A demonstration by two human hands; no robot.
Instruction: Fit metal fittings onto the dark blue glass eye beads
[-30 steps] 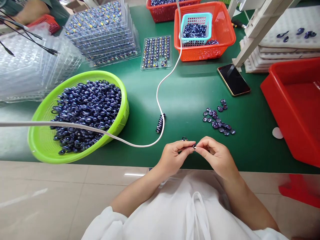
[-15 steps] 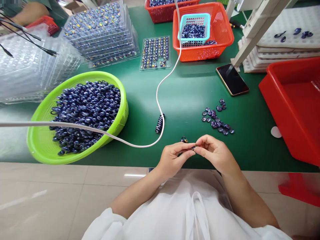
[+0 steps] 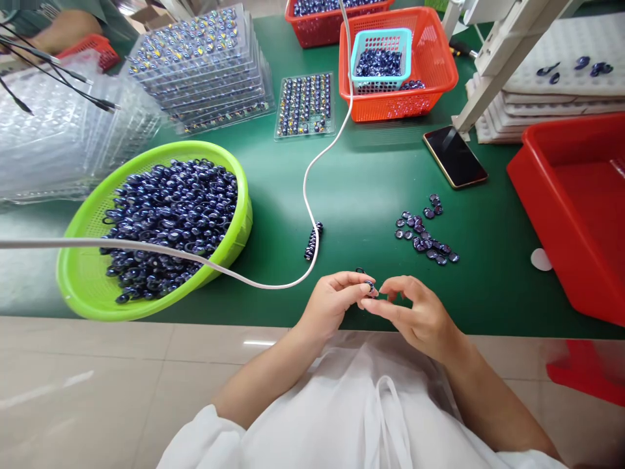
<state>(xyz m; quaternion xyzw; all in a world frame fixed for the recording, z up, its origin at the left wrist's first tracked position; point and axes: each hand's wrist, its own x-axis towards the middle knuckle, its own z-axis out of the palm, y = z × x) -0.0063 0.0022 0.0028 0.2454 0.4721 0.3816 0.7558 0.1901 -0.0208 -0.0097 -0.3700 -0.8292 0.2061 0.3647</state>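
A small, shiny dark-blue ring-like piece (image 3: pixel 370 287) is pinched between the thumb and fingers of my left hand (image 3: pixel 334 301), just above the table's front edge. My right hand (image 3: pixel 415 309) is beside it on the right, thumb and forefinger spread apart around the piece's right side. Whether a right fingertip touches the piece I cannot tell. Another dark loop (image 3: pixel 360 270) shows behind my left fingers, mostly hidden. Flat dark round caps (image 3: pixel 426 243) lie scattered beyond my right hand. A short row of dark ring pieces (image 3: pixel 311 242) lies beyond my left hand.
A green basket (image 3: pixel 244 221) of dark ring pieces stands left, crossed by a white cable (image 3: pixel 258 284). Filled clear trays (image 3: pixel 266 98) are stacked behind. Orange basket (image 3: pixel 442 65), phone (image 3: pixel 455 156) and red bin (image 3: pixel 551 189) stand back and right. A co-worker's arm (image 3: pixel 73 31) shows far left.
My right thumb and forefinger have parted from their pinch at the piece. My left hand has shifted slightly left, and the piece it holds now shows more clearly.
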